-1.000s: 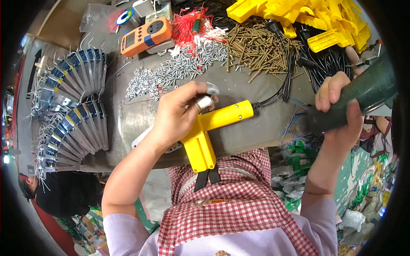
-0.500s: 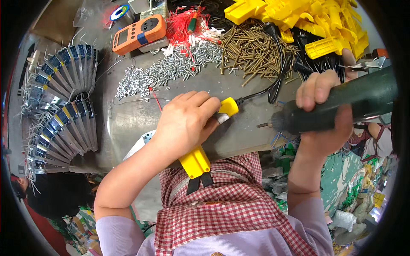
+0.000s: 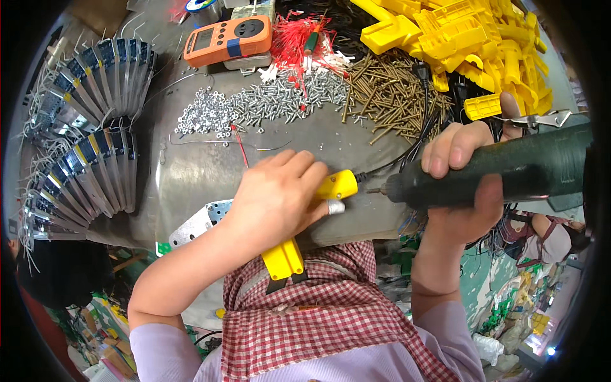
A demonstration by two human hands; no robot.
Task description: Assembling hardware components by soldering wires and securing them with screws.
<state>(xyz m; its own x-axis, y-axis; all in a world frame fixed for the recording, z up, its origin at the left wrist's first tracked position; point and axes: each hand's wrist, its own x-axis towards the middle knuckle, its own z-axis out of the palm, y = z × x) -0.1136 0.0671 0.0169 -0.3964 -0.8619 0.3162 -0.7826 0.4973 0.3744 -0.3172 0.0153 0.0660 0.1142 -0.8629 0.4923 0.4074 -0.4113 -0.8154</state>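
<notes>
At centre frame, the left hand [image 3: 277,197] is closed over a yellow plastic housing [image 3: 286,254], its fingers curled across the upper part so that only the rounded end at centre and the flat lower end just above the checked apron [image 3: 318,312] show. To the right, the right hand [image 3: 464,184] is wrapped fully around the barrel of a dark green electric screwdriver [image 3: 509,172], whose bit points left and lies just beside the rounded end of the yellow plastic housing; whether the bit touches it cannot be told. Both hands work over the near edge of a grey metal workbench [image 3: 191,172]. Upper centre of the frame holds a heap of silver screws [image 3: 267,105] and, to its right, a heap of brass-coloured screws [image 3: 388,95]. Upper right is a pile of yellow plastic parts [image 3: 471,38]. An orange handheld meter [image 3: 229,41] lies at the top, left of a bundle of red wires [image 3: 299,38]. Fanned rows of metal brackets [image 3: 83,134] fill the left side, and a perforated metal plate [image 3: 197,223] lies just left of the left wrist.
</notes>
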